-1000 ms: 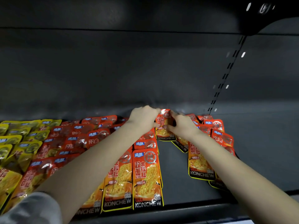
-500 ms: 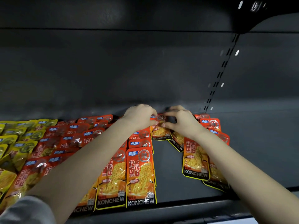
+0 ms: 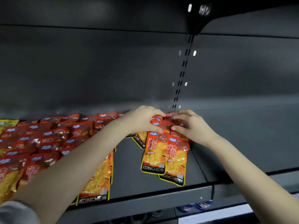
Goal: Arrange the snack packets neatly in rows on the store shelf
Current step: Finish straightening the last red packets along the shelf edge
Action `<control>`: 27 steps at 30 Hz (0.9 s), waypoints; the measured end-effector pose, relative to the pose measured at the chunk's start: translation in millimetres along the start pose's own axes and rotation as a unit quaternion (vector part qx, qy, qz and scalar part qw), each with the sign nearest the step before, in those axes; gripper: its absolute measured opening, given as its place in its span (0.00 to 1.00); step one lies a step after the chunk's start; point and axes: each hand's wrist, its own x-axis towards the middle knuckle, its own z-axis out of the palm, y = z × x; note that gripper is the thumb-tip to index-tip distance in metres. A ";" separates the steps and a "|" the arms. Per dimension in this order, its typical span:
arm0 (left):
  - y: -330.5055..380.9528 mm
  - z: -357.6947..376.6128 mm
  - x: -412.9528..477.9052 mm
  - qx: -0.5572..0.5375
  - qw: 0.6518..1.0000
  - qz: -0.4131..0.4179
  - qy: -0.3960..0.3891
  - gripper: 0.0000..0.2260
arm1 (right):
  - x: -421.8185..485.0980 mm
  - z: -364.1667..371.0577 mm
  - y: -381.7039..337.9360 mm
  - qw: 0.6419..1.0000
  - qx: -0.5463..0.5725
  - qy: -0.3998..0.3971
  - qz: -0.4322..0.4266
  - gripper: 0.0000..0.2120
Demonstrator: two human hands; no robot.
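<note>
Orange KONCHEW snack packets lie in overlapping rows on a dark shelf [image 3: 129, 156]. My left hand [image 3: 142, 118] and my right hand [image 3: 192, 125] meet at the back of the rightmost row [image 3: 161, 152]. Both hands have fingers curled over the top packet [image 3: 166, 125] of that row, pinching its upper edge from either side. Two packets at the front of this row overlap and sit slightly askew. Another row [image 3: 98, 180] runs under my left forearm to the shelf's front edge.
Red packets [image 3: 48, 139] fill the left part of the shelf, with yellow ones [image 3: 8, 123] at the far left. A slotted upright [image 3: 181, 78] divides the back panel. The shelf to the right of the divider edge [image 3: 200, 165] is bare.
The view has swung left, so the rows sit further right in frame. Both hands have stayed on the back packets of the rightmost row, whose front packets now lie closer together.
</note>
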 end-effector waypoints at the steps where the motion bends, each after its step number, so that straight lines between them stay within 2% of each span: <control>1: 7.1 2.9 1.0 0.016 1.000 0.004 -0.019 0.31 | -5.5 -1.8 5.0 1.000 0.002 -0.012 -0.002 0.23; 4: 20.9 9.7 -2.9 0.062 0.996 -0.006 -0.063 0.37 | -18.8 -2.4 16.0 0.998 0.000 -0.051 -0.022 0.29; 7: 26.5 11.6 -13.5 0.080 0.995 -0.037 -0.055 0.39 | -28.7 0.9 19.1 0.996 0.004 -0.071 -0.056 0.34; 13: 30.6 17.1 -44.2 0.029 0.992 -0.116 -0.029 0.41 | -36.0 13.0 9.2 0.986 0.009 -0.065 -0.154 0.37; 17: 41.0 28.2 -61.5 -0.025 0.989 -0.141 -0.019 0.39 | -35.4 22.9 6.8 0.983 -0.003 -0.075 -0.170 0.42; 20: 52.4 37.1 -71.5 -0.067 0.984 -0.161 0.025 0.40 | -37.3 26.1 4.5 0.981 -0.014 -0.072 -0.179 0.45; 27: 66.3 44.1 -94.7 -0.098 0.969 -0.192 0.118 0.38 | -43.4 26.9 -8.4 0.978 0.019 -0.068 -0.198 0.40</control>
